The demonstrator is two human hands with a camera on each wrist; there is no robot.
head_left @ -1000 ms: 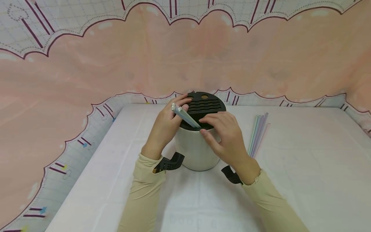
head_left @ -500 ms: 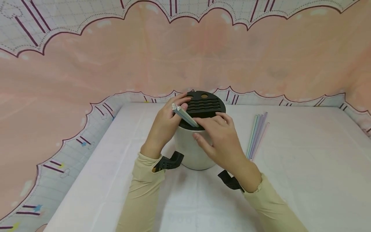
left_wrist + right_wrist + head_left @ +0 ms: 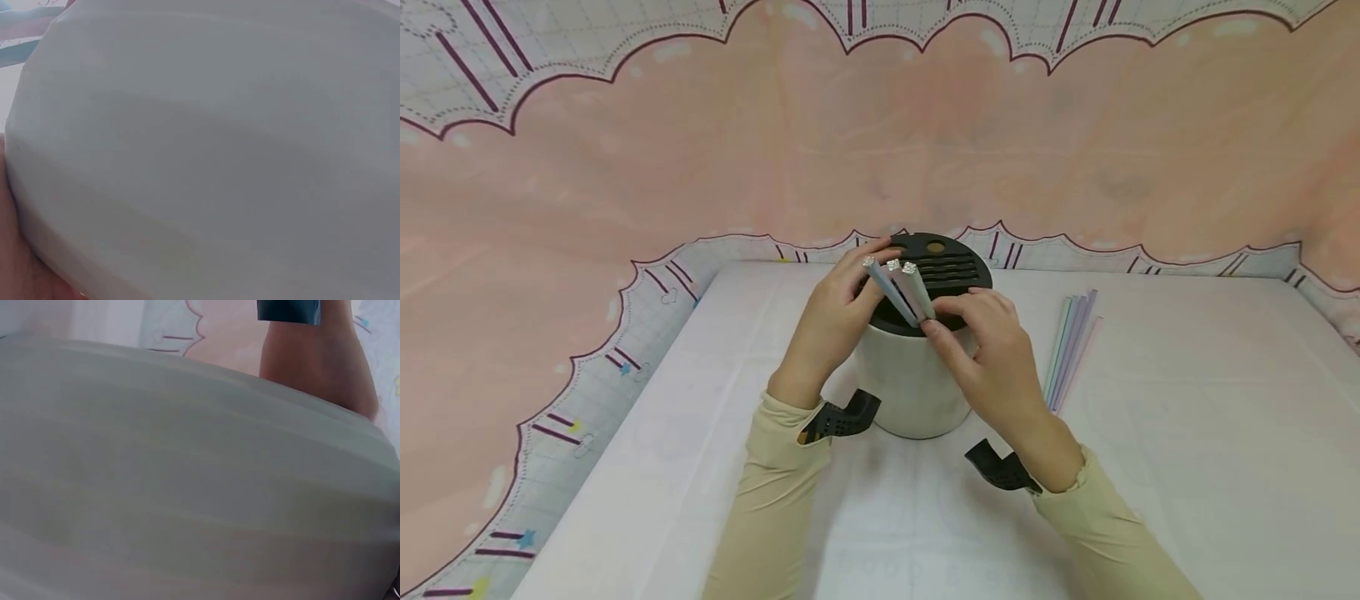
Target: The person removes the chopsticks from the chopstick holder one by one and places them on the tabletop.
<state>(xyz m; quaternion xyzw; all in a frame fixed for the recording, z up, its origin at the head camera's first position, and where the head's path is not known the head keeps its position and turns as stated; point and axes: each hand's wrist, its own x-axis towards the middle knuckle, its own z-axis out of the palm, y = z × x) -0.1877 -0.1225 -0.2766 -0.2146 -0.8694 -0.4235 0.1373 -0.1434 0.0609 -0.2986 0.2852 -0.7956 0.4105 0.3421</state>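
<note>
Handling sticks at the black lid (image 3: 961, 268) of the white container (image 3: 917, 383) seems in hand: at six o'clock, a pale green stick (image 3: 919, 292) is pinched by the right hand (image 3: 988, 354). The rim is touched at ten o'clock by the left hand (image 3: 833, 317) — whether gripped cannot be told. A steady pinch seems needed next. A loose bundle (image 3: 1069, 350) is laid at three o'clock on the white table (image 3: 1187, 458), a peach backdrop (image 3: 880, 142) hung at twelve.
</note>
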